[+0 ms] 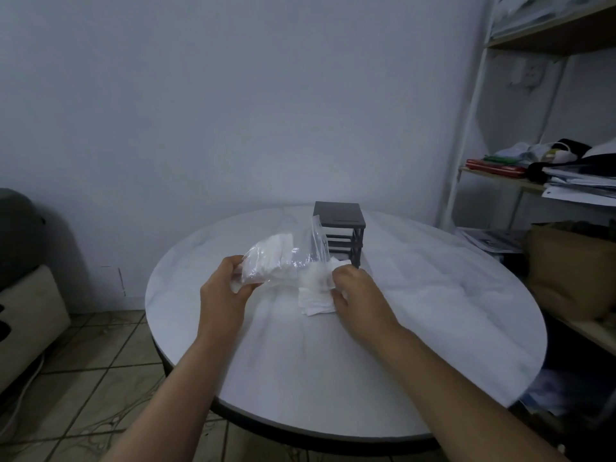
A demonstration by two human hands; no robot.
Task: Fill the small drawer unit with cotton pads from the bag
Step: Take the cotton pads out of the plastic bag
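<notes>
Drawer unit (341,233) dark, upright at desk's (433,328) far middle, behind bag (276,261). We grip clear bag in left hand (223,291), pinch cotton pads (315,295) in right hand (353,291) above desk. Risk: loose stack fans out, pads drop, since pinch catches few. Desk round, pale marble look; shelf (540,175) cluttered at right, tiled floor (100,361).

Round white marble-look table (416,345) before me, white metal shelf rack (466,128) with papers right, tiled floor (100,378) left.
</notes>
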